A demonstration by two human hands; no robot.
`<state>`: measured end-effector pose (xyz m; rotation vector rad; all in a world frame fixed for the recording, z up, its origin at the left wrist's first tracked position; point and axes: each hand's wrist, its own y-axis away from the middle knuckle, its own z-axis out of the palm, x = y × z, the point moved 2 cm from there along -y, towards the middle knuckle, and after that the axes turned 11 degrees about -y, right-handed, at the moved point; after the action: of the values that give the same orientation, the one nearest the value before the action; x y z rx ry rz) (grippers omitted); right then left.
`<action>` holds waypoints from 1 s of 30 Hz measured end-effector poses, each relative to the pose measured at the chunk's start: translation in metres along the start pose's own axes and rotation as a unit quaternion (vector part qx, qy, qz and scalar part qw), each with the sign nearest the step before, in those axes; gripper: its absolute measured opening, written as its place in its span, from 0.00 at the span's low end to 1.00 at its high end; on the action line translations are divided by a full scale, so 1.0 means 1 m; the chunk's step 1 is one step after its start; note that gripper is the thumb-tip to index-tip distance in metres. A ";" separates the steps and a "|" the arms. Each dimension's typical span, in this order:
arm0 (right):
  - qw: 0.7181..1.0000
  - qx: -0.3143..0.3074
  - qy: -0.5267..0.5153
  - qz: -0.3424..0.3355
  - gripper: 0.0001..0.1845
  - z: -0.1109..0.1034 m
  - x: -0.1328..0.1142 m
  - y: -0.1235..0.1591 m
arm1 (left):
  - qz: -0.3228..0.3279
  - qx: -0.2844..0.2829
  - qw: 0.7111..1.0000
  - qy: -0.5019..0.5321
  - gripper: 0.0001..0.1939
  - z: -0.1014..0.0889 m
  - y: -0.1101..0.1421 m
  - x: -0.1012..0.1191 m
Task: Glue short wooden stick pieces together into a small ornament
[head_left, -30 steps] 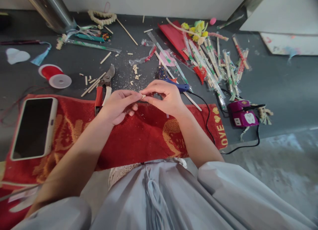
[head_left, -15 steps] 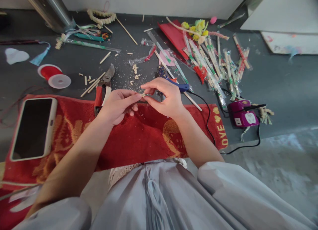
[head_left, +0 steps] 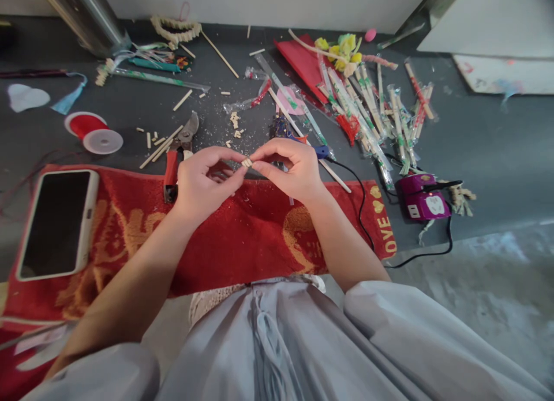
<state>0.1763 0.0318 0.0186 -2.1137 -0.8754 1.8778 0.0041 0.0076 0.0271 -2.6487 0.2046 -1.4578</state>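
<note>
Between my two hands is a small pale cluster of cut wooden stick pieces point(head_left: 247, 162). My left hand point(head_left: 205, 176) pinches its left side with thumb and forefinger; my right hand point(head_left: 289, 165) pinches the right side. Both are above the far edge of a red towel point(head_left: 242, 239). Pruning shears point(head_left: 187, 132) with red and white handles lie beside my left hand, partly covered by it. A blue-handled tool with a black cord, seemingly a glue gun point(head_left: 321, 152), lies behind my right hand, mostly hidden. Similar small wooden pieces point(head_left: 234, 120) lie just beyond.
A phone point(head_left: 56, 225) rests on the towel's left end. Red thread spools point(head_left: 93, 130) stand beyond it. Wrapped chopsticks point(head_left: 361, 109) are heaped at right, near a purple power block point(head_left: 424, 198) with cords. A jagged wooden ring point(head_left: 175, 30) sits at the back.
My right fingers have closed onto the small wooden cluster, which now shows more clearly. My left thumb and forefinger have shifted their grip, the forefinger now above it.
</note>
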 end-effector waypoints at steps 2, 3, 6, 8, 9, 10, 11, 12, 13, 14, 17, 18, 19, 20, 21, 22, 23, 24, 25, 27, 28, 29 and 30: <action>1.000 -0.003 -0.013 0.012 0.10 0.000 0.000 -0.001 | 0.043 0.013 0.999 -0.029 0.07 0.001 0.000 -0.002; 1.000 -0.004 -0.020 0.018 0.11 0.001 0.000 -0.001 | 0.081 0.040 0.995 -0.037 0.06 0.001 0.001 -0.002; 0.999 -0.004 -0.036 0.036 0.13 0.001 0.001 -0.001 | 0.149 0.075 0.984 -0.061 0.07 0.002 0.001 -0.003; 0.998 -0.004 -0.043 0.043 0.14 0.002 0.002 -0.001 | 0.167 0.085 0.981 -0.057 0.06 0.002 0.001 -0.003; 0.998 -0.003 -0.045 0.043 0.14 0.002 0.002 -0.001 | 0.171 0.086 0.980 -0.051 0.06 0.003 0.001 -0.003; 0.998 -0.002 -0.047 0.040 0.13 0.002 0.002 -0.001 | 0.172 0.085 0.980 -0.043 0.05 0.003 0.001 -0.003; 0.998 0.000 -0.048 0.036 0.13 0.002 0.001 -0.001 | 0.175 0.085 0.980 -0.037 0.04 0.003 0.001 -0.003; 0.998 0.002 -0.049 0.030 0.12 0.002 0.001 -0.001 | 0.180 0.087 0.979 -0.033 0.04 0.003 0.000 -0.004; 0.999 0.003 -0.048 0.024 0.11 0.001 0.001 -0.001 | 0.189 0.092 0.977 -0.032 0.04 0.003 0.000 -0.004; 0.999 0.003 -0.046 0.020 0.10 0.001 0.001 -0.001 | 0.199 0.098 0.975 -0.031 0.04 0.003 0.000 -0.005; 0.999 -0.004 -0.037 0.009 0.09 0.000 0.001 -0.002 | 0.225 0.107 0.968 -0.025 0.04 0.003 -0.002 -0.007; 0.999 -0.006 -0.035 0.005 0.09 0.000 0.001 -0.002 | 0.233 0.108 0.966 -0.023 0.04 0.004 -0.002 -0.008; 0.999 -0.007 -0.033 0.001 0.08 0.000 0.001 -0.002 | 0.243 0.111 0.963 -0.022 0.05 0.004 -0.003 -0.008; 0.999 -0.007 -0.033 -0.003 0.08 0.000 0.001 -0.002 | 0.254 0.115 0.960 -0.023 0.05 0.004 -0.003 -0.008; 0.999 -0.007 -0.034 -0.008 0.08 0.000 0.001 -0.002 | 0.265 0.119 0.956 -0.025 0.06 0.004 -0.003 -0.008; 0.999 -0.006 -0.035 -0.011 0.07 0.000 0.001 -0.002 | 0.276 0.124 0.953 -0.027 0.07 0.004 -0.004 -0.007; 0.999 -0.005 -0.037 -0.014 0.07 0.000 0.001 -0.002 | 0.283 0.127 0.950 -0.030 0.07 0.004 -0.004 -0.007; 0.999 -0.004 -0.039 -0.017 0.07 0.000 0.001 -0.002 | 0.287 0.130 0.948 -0.034 0.08 0.003 -0.004 -0.007; 0.999 -0.004 -0.041 -0.020 0.07 0.000 0.001 -0.002 | 0.290 0.132 0.947 -0.037 0.08 0.003 -0.004 -0.007; 0.999 -0.006 -0.042 -0.018 0.07 -0.001 0.001 -0.002 | 0.294 0.135 0.945 -0.046 0.07 0.003 -0.004 -0.006; 0.999 -0.007 -0.043 -0.016 0.08 0.000 0.002 -0.002 | 0.294 0.135 0.945 -0.048 0.07 0.003 -0.003 -0.006; 0.999 -0.007 -0.043 -0.011 0.09 0.000 0.002 -0.002 | 0.290 0.133 0.946 -0.048 0.07 0.003 -0.003 -0.005; 0.999 -0.005 -0.044 -0.004 0.10 0.000 0.002 -0.002 | 0.282 0.130 0.950 -0.046 0.07 0.003 -0.003 -0.005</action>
<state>0.1760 0.0347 0.0180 -2.0434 -0.9131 1.9793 0.0040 0.0111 0.0217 -2.1837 0.6497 -1.0840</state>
